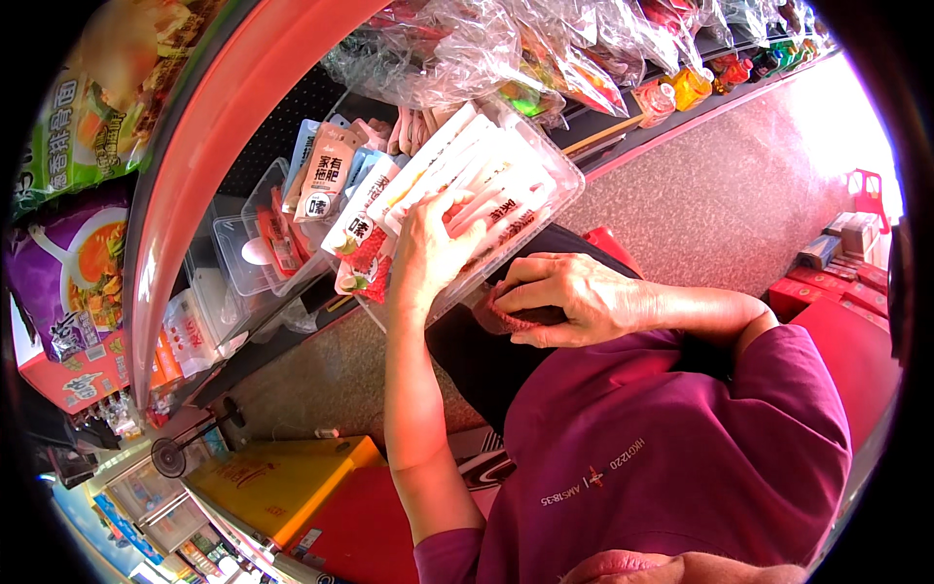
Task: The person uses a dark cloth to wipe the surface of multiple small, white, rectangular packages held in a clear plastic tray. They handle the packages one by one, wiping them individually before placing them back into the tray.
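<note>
A clear plastic box (pixel 561 177) holds a row of slim white packets (pixel 506 200) standing on edge, and sits tilted at the shelf's front. My left hand (pixel 435 238) reaches into it, fingers curled around the packets at its near end. Beside that hand is a white packet with strawberries printed on it (pixel 365 238). Just below the box, my right hand (pixel 574 297) is closed on a bunched reddish-brown cloth (pixel 494 310). Part of the cloth is hidden under my fingers.
Left of the box stand pink and blue packets (pixel 326 170) and a clear tub of red packets (pixel 282 238). Clear-bagged goods (pixel 438 49) fill the shelf behind. A curved red shelf edge (pixel 199 127) rises at left. Red and yellow cartons (pixel 282 477) stand on the floor.
</note>
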Motion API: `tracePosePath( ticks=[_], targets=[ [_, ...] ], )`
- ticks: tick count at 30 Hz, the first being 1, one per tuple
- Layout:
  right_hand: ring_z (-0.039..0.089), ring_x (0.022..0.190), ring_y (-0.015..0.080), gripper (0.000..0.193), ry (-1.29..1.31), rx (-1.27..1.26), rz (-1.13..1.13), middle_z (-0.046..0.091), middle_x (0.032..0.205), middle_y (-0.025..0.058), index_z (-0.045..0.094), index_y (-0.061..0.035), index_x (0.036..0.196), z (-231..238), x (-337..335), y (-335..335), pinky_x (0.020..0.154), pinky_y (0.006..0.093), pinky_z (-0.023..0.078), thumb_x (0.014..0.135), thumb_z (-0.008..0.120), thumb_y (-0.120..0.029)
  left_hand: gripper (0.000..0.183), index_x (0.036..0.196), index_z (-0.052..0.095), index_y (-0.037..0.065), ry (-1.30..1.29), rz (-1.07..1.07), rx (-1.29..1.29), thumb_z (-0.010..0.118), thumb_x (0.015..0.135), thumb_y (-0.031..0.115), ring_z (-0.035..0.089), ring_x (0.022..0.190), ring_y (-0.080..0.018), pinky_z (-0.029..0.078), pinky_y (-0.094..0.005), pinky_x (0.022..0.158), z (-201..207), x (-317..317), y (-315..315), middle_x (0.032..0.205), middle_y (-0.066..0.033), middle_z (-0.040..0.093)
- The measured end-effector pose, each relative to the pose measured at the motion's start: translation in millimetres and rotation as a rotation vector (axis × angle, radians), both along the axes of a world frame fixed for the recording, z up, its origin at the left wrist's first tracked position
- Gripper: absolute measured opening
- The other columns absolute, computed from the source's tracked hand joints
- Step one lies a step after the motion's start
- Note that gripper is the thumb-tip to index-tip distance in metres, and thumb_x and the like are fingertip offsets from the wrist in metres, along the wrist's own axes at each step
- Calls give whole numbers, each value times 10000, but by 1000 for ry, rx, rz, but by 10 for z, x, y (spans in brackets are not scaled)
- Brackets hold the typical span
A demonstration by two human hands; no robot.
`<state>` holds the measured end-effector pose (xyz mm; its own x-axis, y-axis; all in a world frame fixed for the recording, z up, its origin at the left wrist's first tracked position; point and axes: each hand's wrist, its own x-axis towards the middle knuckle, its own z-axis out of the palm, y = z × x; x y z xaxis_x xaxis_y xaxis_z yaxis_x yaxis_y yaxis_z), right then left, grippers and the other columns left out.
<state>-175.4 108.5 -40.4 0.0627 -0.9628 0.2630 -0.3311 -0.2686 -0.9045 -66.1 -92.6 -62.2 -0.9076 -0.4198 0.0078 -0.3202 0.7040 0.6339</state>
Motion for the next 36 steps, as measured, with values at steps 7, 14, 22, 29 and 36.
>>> tracePosePath(
  ticks=[7, 14, 22, 29, 36],
  targets=[
    [585, 1040, 370, 372, 18, -25, 5, 595, 1089, 173, 625, -24, 1128, 10, 63, -1, 902, 445, 476, 817, 696, -214, 269, 960, 648, 21, -123, -18, 23, 753, 753, 157, 643, 790, -268, 497, -373, 724, 139, -80, 39, 862, -140, 671],
    [588, 1018, 368, 351, 59, 56, -7, 587, 1051, 163, 625, -34, 1113, -8, 46, 36, 881, 449, 480, 828, 696, -227, 202, 938, 643, -4, 81, 173, 201, 695, 859, 175, 641, 728, -141, 491, -306, 645, 472, 209, -93, 828, -107, 692],
    [604, 1016, 363, 366, -22, -28, -129, 597, 1087, 168, 624, -4, 1129, 158, 36, -21, 860, 430, 496, 834, 713, -202, 630, 1426, 352, -40, 849, 440, 812, 552, 834, 40, 569, 1182, -381, 445, -490, 1029, 852, 773, 308, 1356, -245, 506],
    [568, 982, 311, 435, 326, -396, -344, 547, 1170, 144, 668, -98, 1143, 390, 186, -196, 836, 421, 487, 750, 766, -258, 479, 1351, 465, -32, 778, 432, 1402, 568, 883, -8, 575, 1141, -199, 477, -329, 967, 329, 680, 1107, 1270, -134, 569],
    [554, 980, 323, 429, 389, -301, -371, 567, 1162, 146, 680, -61, 1109, 317, 181, -318, 857, 416, 475, 711, 745, -208, 342, 1285, 489, -54, 622, 373, 985, 534, 974, 79, 573, 1015, -120, 476, -273, 868, 337, 844, 1365, 1163, -104, 598]
  ],
)
